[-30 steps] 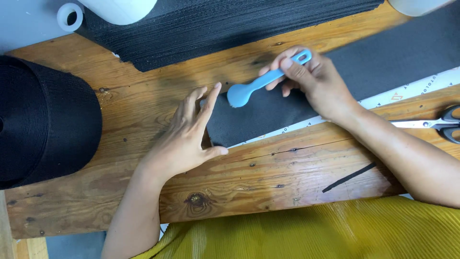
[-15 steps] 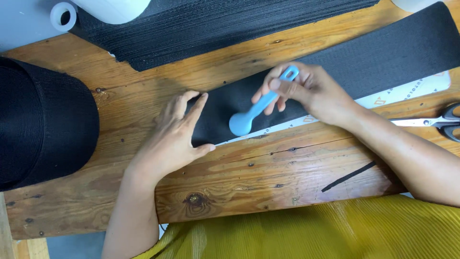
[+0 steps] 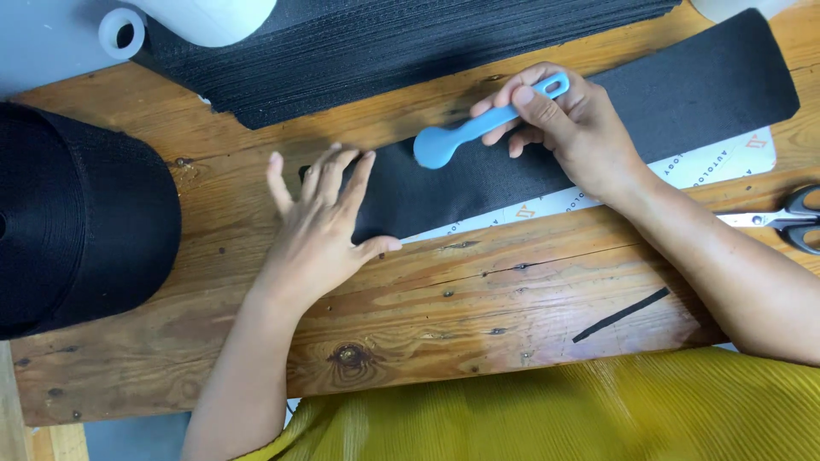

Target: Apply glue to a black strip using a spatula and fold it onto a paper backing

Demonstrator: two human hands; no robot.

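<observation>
A long black fabric strip [image 3: 683, 94] lies across the wooden table [image 3: 478, 299], on top of a white ruler-like sheet [image 3: 709, 166]. My left hand [image 3: 320, 226] lies flat with fingers spread on the strip's left end. My right hand [image 3: 568, 124] grips a light blue plastic tool [image 3: 453, 141] by its looped handle. The tool's rounded head rests on the strip, a little right of my left fingertips.
A big roll of black webbing [image 3: 77, 213] stands at the left. A stack of black fabric [image 3: 401, 47] and a white roll [image 3: 205, 13] lie at the back. Scissors [image 3: 781, 220] rest at the right edge, and a thin black offcut [image 3: 619, 314] lies near my yellow clothing [image 3: 555, 410].
The blue tool's head has moved up and left on the strip, back from the lower edge. My left hand stays pressed on the left end, fingers spread a little wider.
</observation>
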